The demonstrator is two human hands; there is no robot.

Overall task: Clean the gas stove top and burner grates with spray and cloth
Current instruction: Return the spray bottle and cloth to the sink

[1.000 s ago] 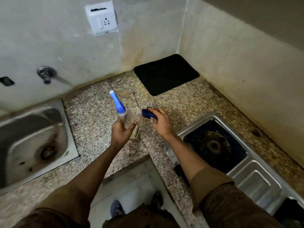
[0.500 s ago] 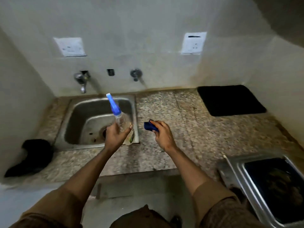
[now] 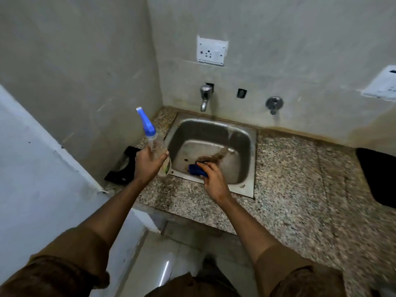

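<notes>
My left hand [image 3: 147, 162] grips a clear spray bottle [image 3: 157, 145] with a blue nozzle, upright, over the counter just left of the sink. My right hand [image 3: 215, 181] holds a bunched blue cloth [image 3: 196, 169] above the front rim of the steel sink [image 3: 246, 159]. The gas stove is out of view.
A tap [image 3: 205, 97] juts from the wall above the sink, with a second valve [image 3: 273, 103] to its right. A black object [image 3: 124, 168] lies on the counter's left end against the wall. A black mat [image 3: 377, 176] sits at the right edge. The speckled granite counter [image 3: 300, 189] spreads between.
The view has swung left from the stove to the sink. Both hands now sit near the sink, the cloth over its front rim. The stove has left the view.
</notes>
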